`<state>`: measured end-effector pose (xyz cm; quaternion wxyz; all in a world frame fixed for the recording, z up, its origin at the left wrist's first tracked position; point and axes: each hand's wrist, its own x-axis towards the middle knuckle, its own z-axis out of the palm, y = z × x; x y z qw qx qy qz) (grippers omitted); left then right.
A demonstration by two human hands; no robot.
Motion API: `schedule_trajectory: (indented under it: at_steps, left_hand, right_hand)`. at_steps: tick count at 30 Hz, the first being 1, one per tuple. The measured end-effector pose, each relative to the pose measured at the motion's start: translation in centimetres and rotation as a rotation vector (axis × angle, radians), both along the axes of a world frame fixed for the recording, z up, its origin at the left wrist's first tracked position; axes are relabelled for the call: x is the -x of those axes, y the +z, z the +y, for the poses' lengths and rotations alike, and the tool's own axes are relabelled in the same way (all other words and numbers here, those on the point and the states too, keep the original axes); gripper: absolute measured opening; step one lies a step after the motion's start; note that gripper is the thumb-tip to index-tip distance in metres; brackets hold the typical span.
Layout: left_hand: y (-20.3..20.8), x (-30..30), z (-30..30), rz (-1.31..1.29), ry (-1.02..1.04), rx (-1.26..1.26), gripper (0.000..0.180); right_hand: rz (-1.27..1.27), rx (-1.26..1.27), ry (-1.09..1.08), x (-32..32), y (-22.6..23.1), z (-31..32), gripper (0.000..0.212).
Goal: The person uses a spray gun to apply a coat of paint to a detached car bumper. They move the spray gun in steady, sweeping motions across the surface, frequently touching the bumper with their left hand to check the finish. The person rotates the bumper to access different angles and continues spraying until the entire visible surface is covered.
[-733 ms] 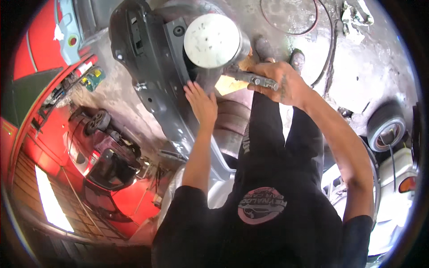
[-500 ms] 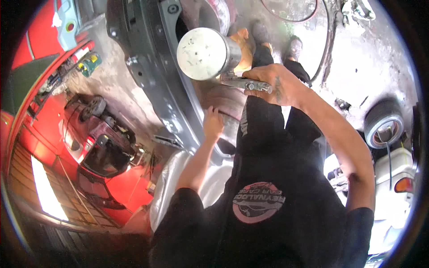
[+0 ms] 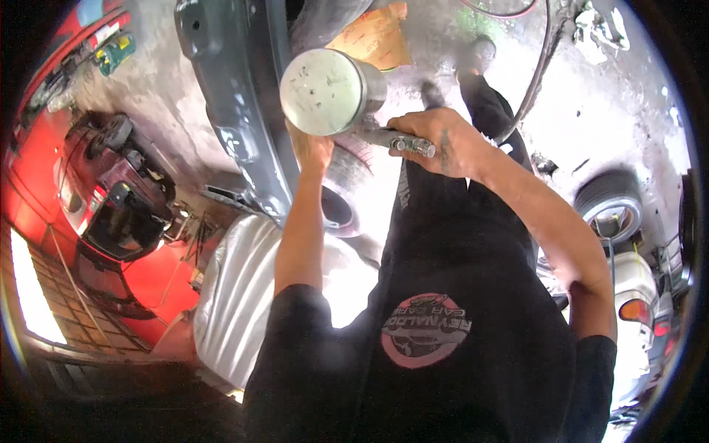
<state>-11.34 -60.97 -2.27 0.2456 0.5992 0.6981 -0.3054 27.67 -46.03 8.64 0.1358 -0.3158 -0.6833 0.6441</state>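
Observation:
My right hand (image 3: 436, 140) is wrapped round the handle of a metal spray gun (image 3: 402, 140). The gun carries a round cup with a pale, speckled lid (image 3: 323, 92), its top facing me. My left hand (image 3: 313, 151) is raised just below and behind the cup, beside the dark grey glossy bumper (image 3: 240, 118). The cup hides its fingers, so whether they touch the cup or the bumper cannot be told.
A tyre (image 3: 347, 181) lies under the bumper near my legs, with orange-brown paper (image 3: 377, 37) beyond. Silver sheeting (image 3: 240, 280) covers something at the left. A hose (image 3: 538, 96) runs across the floor at right, near another tyre (image 3: 609, 207).
My left hand has moved up and left, from beside the bumper's lower part to behind the cup. The spray gun has shifted slightly left. My feet have changed position, and the surroundings have shifted in view.

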Motion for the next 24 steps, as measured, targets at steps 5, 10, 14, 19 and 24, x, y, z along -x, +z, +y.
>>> schedule_trajectory:
  at_steps: [5, 10, 14, 19, 24]
  left_hand:
    - [-0.7, -2.7, -14.5, 0.010, 0.360, -0.288, 0.091]
    - [1.1, -3.1, -22.9, -0.015, 0.692, -0.429, 0.093]
    - [-1.0, -0.4, -33.0, 0.007, 0.732, -0.528, 0.092]
    - [-3.2, 3.6, -46.5, 0.100, 0.645, -0.368, 0.089]
    - [-5.0, 5.2, -56.1, -0.048, 1.195, -0.445, 0.083]
  right_hand:
    - [0.003, -0.016, 0.083, 3.6, -0.5, -6.0, 0.040]
    - [-0.009, -0.069, 0.147, 7.5, -1.1, -13.5, 0.042]
    - [-0.006, -0.107, 0.216, 12.2, -0.1, -20.5, 0.041]
    - [-0.011, -0.100, 0.336, 16.8, 0.5, -28.7, 0.039]
    - [0.020, -0.141, 0.462, 21.2, 2.4, -34.1, 0.039]
